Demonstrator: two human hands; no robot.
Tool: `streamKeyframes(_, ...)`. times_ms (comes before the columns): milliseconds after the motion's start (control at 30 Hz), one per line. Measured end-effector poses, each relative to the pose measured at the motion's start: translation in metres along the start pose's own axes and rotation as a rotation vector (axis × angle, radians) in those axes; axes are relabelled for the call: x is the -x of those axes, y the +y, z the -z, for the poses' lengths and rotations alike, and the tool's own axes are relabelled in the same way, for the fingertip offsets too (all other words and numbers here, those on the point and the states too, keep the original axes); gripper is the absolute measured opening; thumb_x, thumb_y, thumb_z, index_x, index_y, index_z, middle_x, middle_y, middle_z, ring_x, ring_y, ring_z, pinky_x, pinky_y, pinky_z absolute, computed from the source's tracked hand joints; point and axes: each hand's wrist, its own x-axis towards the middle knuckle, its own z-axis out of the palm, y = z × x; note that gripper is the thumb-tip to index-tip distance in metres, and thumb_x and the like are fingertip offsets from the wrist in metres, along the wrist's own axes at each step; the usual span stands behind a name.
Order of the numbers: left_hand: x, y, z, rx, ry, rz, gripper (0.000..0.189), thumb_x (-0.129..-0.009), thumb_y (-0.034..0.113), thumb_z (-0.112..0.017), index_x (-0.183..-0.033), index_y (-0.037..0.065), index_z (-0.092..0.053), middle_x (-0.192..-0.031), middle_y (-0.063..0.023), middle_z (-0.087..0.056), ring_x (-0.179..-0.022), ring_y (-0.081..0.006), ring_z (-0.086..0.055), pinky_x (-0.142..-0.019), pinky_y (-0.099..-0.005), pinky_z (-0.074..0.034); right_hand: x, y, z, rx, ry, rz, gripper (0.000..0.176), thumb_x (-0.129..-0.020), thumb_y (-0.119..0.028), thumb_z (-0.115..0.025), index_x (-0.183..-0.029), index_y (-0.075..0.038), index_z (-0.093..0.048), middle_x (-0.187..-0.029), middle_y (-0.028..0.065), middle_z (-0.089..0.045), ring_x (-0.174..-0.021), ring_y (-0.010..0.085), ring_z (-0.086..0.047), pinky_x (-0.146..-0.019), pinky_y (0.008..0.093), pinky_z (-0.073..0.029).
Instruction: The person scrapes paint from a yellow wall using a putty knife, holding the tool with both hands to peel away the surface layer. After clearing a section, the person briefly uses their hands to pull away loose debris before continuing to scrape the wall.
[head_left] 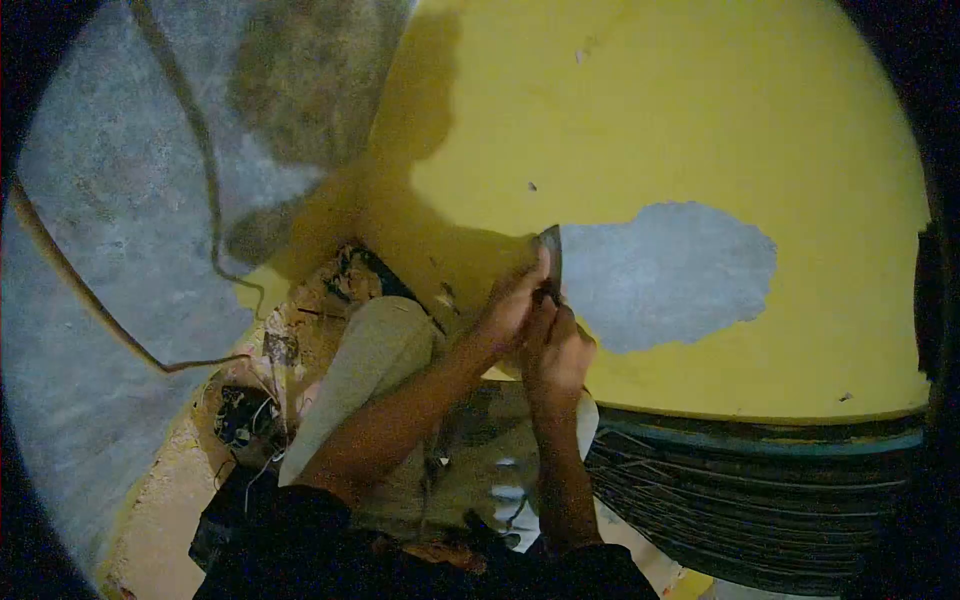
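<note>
My left hand [515,305] and my right hand [560,350] are close together near the middle of the view, with fingers closed round a small dark piece between them. A thin dark curved strip [555,258] rises from my fingers at the left edge of a grey patch [665,275]. This irregular patch lies within a large yellow surface [650,120]. What exactly my right fingers pinch is too small and dark to tell.
Cables [95,290] run across the grey floor [110,200] at the left. A dark device with wires [245,415] sits beside my leg [365,355]. Dark stacked sheets [740,490] lie at the lower right. Shadows fall on the yellow surface.
</note>
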Motion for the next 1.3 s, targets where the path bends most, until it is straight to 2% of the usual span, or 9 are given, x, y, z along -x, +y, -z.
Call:
streamKeyframes(100,-0.019,0.006,0.013,0.129,-0.032,-0.003,0.049,-0.092,0.053,-0.052,-0.078,0.007,-0.061,-0.07,-0.0005,-0.059,-0.061,-0.0098,-0.053,-0.056,-0.0258,-0.043,-0.014,0.015,-0.019,-0.134,0.036,0.088,0.027,-0.094,-0.019,-0.052,-0.082,0.004,-0.058,-0.064,0.0242,-0.059,-0.058,0.0416,-0.06,-0.052,0.0446,-0.047)
streamKeyframes(133,-0.023,0.016,0.018,0.254,-0.066,0.083,0.049,-0.093,0.052,-0.051,-0.078,0.007,-0.061,-0.071,-0.0006,-0.059,-0.061,-0.0096,-0.053,-0.056,-0.0253,-0.044,-0.026,0.003,-0.018,-0.18,-0.069,-0.093,0.026,-0.094,-0.018,-0.052,-0.082,0.004,-0.058,-0.065,0.0249,-0.059,-0.057,0.0411,-0.06,-0.052,0.0445,-0.047)
streamKeyframes(267,0.01,0.03,0.003,-0.225,0.065,-0.083,0.05,-0.092,0.054,-0.053,-0.078,0.007,-0.062,-0.071,-0.0012,-0.059,-0.061,-0.0107,-0.054,-0.055,-0.025,-0.043,-0.004,0.0,-0.013,-0.054,0.014,0.084,0.025,-0.094,-0.016,-0.052,-0.082,0.005,-0.058,-0.064,0.0243,-0.059,-0.056,0.0399,-0.06,-0.052,0.0441,-0.047)
streamKeyframes(400,0.009,0.0,-0.004,0.025,-0.032,0.109,0.051,-0.091,0.056,-0.053,-0.077,0.007,-0.061,-0.069,-0.0014,-0.059,-0.059,-0.0123,-0.053,-0.056,-0.0271,-0.043,0.009,0.002,0.003,0.037,-0.023,0.033,0.026,-0.094,-0.016,-0.052,-0.081,0.005,-0.058,-0.064,0.0244,-0.058,-0.056,0.0398,-0.06,-0.052,0.0446,-0.046)
streamKeyframes(933,-0.008,0.006,0.013,-0.022,-0.076,0.108,0.05,-0.092,0.055,-0.051,-0.08,0.008,-0.062,-0.067,-0.001,-0.057,-0.059,-0.0117,-0.053,-0.056,-0.0268,-0.043,0.003,0.01,-0.014,0.022,-0.033,0.012,0.028,-0.096,-0.018,-0.05,-0.084,0.006,-0.058,-0.07,0.0277,-0.06,-0.065,0.0397,-0.063,-0.056,0.0463,-0.047)
streamKeyframes(1000,-0.011,0.017,0.006,-0.242,0.093,-0.117,0.05,-0.092,0.055,-0.051,-0.082,0.007,-0.063,-0.066,-0.0003,-0.058,-0.058,-0.0112,-0.054,-0.055,-0.026,-0.044,-0.016,0.017,-0.034,-0.047,-0.02,0.056,0.027,-0.096,-0.018,-0.05,-0.086,0.005,-0.058,-0.072,0.0279,-0.061,-0.065,0.0402,-0.063,-0.057,0.0466,-0.047)
streamKeyframes(1100,-0.023,0.054,0.039,0.082,-0.01,0.015,0.05,-0.092,0.054,-0.052,-0.083,0.007,-0.064,-0.069,0.0001,-0.059,-0.059,-0.0105,-0.054,-0.057,-0.0263,-0.045,-0.03,-0.016,-0.044,-0.103,-0.047,0.055,0.025,-0.095,-0.018,-0.05,-0.091,0.004,-0.059,-0.075,0.0276,-0.062,-0.066,0.041,-0.063,-0.058,0.0465,-0.049)
streamKeyframes(1233,-0.001,0.045,0.029,-0.258,0.177,-0.048,0.046,-0.093,0.05,-0.054,-0.081,0.007,-0.064,-0.071,-0.0007,-0.06,-0.061,-0.01,-0.056,-0.057,-0.0261,-0.045,-0.006,-0.01,-0.049,-0.093,0.039,0.103,0.022,-0.094,-0.017,-0.051,-0.096,0.004,-0.059,-0.075,0.0254,-0.063,-0.064,0.0418,-0.062,-0.058,0.0461,-0.049)
streamKeyframes(1300,0.002,0.022,0.025,-0.068,0.067,0.131,0.044,-0.093,0.049,-0.054,-0.082,0.008,-0.063,-0.071,-0.0011,-0.06,-0.061,-0.0095,-0.055,-0.055,-0.0255,-0.043,0.008,0.002,-0.038,-0.032,0.02,-0.003,0.022,-0.094,-0.016,-0.051,-0.093,0.004,-0.059,-0.074,0.0245,-0.063,-0.065,0.041,-0.062,-0.059,0.0455,-0.049)
